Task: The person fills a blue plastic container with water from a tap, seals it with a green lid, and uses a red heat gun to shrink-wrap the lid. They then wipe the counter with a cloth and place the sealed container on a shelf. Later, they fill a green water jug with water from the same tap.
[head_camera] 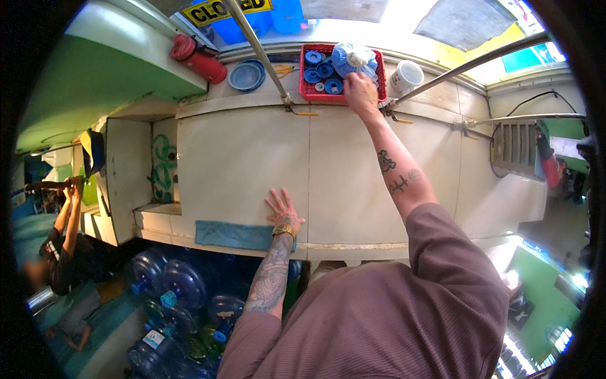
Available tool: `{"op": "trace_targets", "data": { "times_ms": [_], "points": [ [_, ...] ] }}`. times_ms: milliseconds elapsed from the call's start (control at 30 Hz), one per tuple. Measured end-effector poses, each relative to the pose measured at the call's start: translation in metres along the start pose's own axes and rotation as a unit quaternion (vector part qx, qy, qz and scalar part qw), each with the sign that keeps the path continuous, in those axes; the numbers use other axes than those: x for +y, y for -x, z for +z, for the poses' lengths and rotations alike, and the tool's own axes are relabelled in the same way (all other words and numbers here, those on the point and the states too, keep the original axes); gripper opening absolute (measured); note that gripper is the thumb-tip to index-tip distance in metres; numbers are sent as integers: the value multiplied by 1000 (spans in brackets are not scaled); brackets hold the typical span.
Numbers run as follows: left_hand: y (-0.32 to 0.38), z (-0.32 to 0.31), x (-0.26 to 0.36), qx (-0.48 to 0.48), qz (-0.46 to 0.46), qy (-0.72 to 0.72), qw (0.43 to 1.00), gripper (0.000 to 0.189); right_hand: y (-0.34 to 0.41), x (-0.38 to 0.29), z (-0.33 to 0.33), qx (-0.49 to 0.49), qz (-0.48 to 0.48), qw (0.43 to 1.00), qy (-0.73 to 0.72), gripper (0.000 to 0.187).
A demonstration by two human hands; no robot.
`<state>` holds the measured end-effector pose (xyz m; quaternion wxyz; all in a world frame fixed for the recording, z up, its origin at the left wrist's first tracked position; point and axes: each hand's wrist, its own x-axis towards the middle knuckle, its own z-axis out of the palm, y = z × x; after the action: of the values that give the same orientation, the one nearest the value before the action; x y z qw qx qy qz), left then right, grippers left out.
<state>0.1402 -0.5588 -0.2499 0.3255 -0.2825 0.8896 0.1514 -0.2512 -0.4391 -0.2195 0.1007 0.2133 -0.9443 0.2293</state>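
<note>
My left hand (285,213) lies flat with spread fingers on the pale tiled counter (241,161), a gold watch at its wrist. Just beside it, a folded blue cloth (232,234) runs along the counter's front edge. My right hand (362,92) reaches over the front rim of a red plastic basket (326,97) at the back. Its fingers are bent at the lower side of a tied plastic bag (348,59) with blue contents; the fingertips are hidden, so a grip cannot be made out. Several blue bottle caps (325,69) lie in the basket's left part.
Metal pipes (258,47) with yellow-handled valves cross the back ledge. Along it are a red flask (199,59), a blue round lid (246,76), orange-handled scissors (285,71) and a white tub (407,76). Large water bottles (182,284) stand below; another person (66,246) is at left.
</note>
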Motion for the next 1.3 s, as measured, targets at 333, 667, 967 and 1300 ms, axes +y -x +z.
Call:
{"op": "trace_targets", "data": {
  "times_ms": [333, 667, 967, 1300],
  "points": [
    [1, -1, 0, 0, 4, 4, 1000, 135, -8, 36, -12, -169, 135, 974, 65, 42],
    [0, -2, 0, -5, 4, 22, 1000, 133, 15, 16, -20, 29, 61, 992, -106, 47],
    [-4, 2, 0, 1, 1, 6, 1000, 134, 37, 0, -48, 36, 86, 975, -203, 60],
    [-5, -11, -10, -45, 20, 48, 998, 120, 169, 8, -104, -134, 4, 982, -135, 77]
  ]
}}
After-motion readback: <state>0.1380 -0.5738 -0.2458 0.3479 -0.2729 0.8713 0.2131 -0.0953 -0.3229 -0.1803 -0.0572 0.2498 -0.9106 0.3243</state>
